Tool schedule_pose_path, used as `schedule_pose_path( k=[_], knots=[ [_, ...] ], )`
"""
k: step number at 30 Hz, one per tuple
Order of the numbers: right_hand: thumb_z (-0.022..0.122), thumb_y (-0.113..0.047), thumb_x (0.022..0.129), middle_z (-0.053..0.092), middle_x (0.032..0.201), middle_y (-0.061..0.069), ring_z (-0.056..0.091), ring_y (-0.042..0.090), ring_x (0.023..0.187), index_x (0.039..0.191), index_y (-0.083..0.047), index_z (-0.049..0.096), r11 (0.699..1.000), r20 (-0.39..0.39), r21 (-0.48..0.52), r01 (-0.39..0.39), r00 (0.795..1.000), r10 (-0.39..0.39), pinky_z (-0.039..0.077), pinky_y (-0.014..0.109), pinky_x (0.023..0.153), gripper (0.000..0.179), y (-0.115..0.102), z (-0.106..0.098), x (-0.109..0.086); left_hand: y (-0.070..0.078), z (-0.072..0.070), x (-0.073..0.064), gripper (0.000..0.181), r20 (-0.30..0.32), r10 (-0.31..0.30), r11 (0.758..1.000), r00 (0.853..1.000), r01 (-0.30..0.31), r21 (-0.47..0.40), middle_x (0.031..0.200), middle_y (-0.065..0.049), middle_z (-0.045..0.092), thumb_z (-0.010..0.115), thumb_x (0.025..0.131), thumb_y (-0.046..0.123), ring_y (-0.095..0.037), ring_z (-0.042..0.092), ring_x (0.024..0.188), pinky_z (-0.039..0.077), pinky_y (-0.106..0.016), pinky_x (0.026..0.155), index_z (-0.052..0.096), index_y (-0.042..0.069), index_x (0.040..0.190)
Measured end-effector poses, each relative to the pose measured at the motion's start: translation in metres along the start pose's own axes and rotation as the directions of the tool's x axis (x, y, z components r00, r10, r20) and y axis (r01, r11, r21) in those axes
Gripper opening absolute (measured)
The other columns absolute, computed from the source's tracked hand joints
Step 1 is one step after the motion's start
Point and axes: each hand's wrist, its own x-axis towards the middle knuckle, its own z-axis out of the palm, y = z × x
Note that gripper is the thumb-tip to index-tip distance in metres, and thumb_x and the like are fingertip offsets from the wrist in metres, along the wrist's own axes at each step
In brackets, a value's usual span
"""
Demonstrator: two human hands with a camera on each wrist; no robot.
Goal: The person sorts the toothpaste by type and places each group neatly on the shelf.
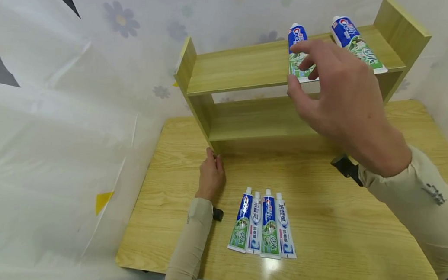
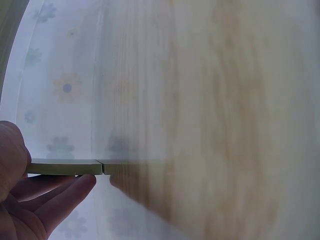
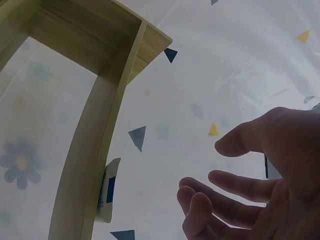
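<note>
A two-tier wooden shelf [image 1: 244, 67] stands at the back of the table. My left hand [image 1: 210, 176] grips the lower front end of its left side panel; in the left wrist view the panel edge [image 2: 65, 167] lies between thumb and fingers. On the upper tier lie two blue-and-green toothpaste tubes, one toward the middle [image 1: 297, 34] and one at the right [image 1: 355, 40]. In front of them hovers my right hand [image 1: 344, 92], fingers loosely bent and holding nothing, overlapping part of the middle tube. A tube end [image 3: 107, 192] juts past the shelf edge in the right wrist view.
Nearer me on the wooden table [image 1: 337, 252] lie two blue-and-green toothpaste tubes [image 1: 240, 221] alternating with two white toothpaste tubes [image 1: 255, 224], side by side, caps toward the shelf. Flower-patterned sheeting [image 1: 116, 63] hangs behind and to the left.
</note>
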Motion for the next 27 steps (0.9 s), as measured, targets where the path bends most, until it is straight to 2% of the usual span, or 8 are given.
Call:
schedule_pose_path(
  k=[2,7,8,13,14,15,18,27],
  knots=[
    [0.066,-0.017,0.106,0.076,0.117,0.021,0.073,0.039,0.098,0.147,-0.004,0.062,1.000,0.005,0.019,0.005,1.000,-0.006,0.056,0.055,0.079,0.043,-0.002,0.000,-0.006,-0.018,0.013,0.002,0.038,0.007,-0.006,1.000,1.000,0.006,0.008,0.077,-0.004,0.058,0.032,0.119,0.041,-0.016,0.055,0.058,0.044,-0.030,0.050,0.047,0.009,0.133],
    [0.068,-0.014,0.103,0.076,0.115,0.020,0.072,0.037,0.097,0.144,-0.004,0.065,0.998,0.010,0.059,0.011,1.000,-0.012,0.056,0.053,0.076,0.043,-0.004,0.004,-0.021,-0.013,0.010,-0.001,0.029,0.009,-0.020,1.000,1.000,0.020,-0.015,0.078,-0.004,0.058,0.038,0.119,0.034,-0.015,0.054,0.061,0.044,-0.031,0.052,0.047,0.009,0.132],
    [0.069,-0.014,0.103,0.076,0.115,0.020,0.072,0.037,0.097,0.144,-0.004,0.065,0.998,0.010,0.063,0.011,1.000,-0.011,0.055,0.052,0.075,0.042,-0.005,0.005,-0.025,-0.006,0.005,-0.004,0.026,0.010,-0.019,1.000,1.000,0.019,-0.018,0.079,-0.006,0.059,0.041,0.119,0.030,-0.017,0.055,0.061,0.046,-0.033,0.053,0.048,0.007,0.131],
    [0.073,-0.011,0.101,0.076,0.114,0.019,0.070,0.034,0.097,0.144,-0.004,0.066,0.996,0.027,0.085,0.010,1.000,-0.012,0.054,0.049,0.075,0.044,-0.007,0.012,-0.042,-0.009,0.004,-0.003,0.028,0.004,-0.016,0.999,1.000,0.017,-0.030,0.079,-0.006,0.061,0.041,0.119,0.031,-0.017,0.055,0.061,0.046,-0.034,0.053,0.049,0.008,0.132],
    [0.073,-0.011,0.101,0.076,0.114,0.018,0.070,0.034,0.097,0.144,-0.004,0.065,0.996,0.032,0.090,0.007,0.999,-0.010,0.055,0.049,0.075,0.044,-0.007,0.013,-0.046,-0.010,0.005,-0.003,0.030,0.004,-0.017,1.000,1.000,0.017,-0.022,0.080,-0.006,0.060,0.040,0.119,0.033,-0.017,0.055,0.061,0.046,-0.033,0.053,0.049,0.008,0.132],
    [0.074,-0.010,0.101,0.076,0.114,0.018,0.070,0.034,0.097,0.144,-0.004,0.065,0.996,0.039,0.094,0.004,0.999,-0.008,0.056,0.049,0.075,0.044,-0.007,0.015,-0.049,-0.017,0.009,0.000,0.033,0.003,-0.019,1.000,1.000,0.019,-0.020,0.079,-0.004,0.059,0.036,0.119,0.038,-0.015,0.054,0.060,0.045,-0.031,0.051,0.049,0.010,0.134],
    [0.076,-0.010,0.099,0.076,0.112,0.017,0.071,0.033,0.096,0.142,-0.003,0.065,0.995,0.063,0.095,-0.008,0.998,0.002,0.058,0.049,0.075,0.044,-0.006,0.021,-0.059,-0.020,0.011,0.001,0.037,0.003,-0.010,1.000,1.000,0.010,0.001,0.079,-0.003,0.059,0.033,0.119,0.041,-0.013,0.054,0.059,0.044,-0.029,0.050,0.048,0.010,0.134],
    [0.079,-0.011,0.098,0.075,0.110,0.013,0.072,0.029,0.094,0.140,-0.005,0.067,0.990,0.158,0.104,-0.090,0.985,0.073,0.060,0.046,0.073,0.044,0.001,0.054,-0.097,-0.019,0.012,0.000,0.034,-0.005,-0.002,1.000,1.000,0.002,0.010,0.077,-0.003,0.056,0.033,0.120,0.037,-0.015,0.053,0.058,0.044,-0.029,0.050,0.048,0.008,0.132]
  ],
)
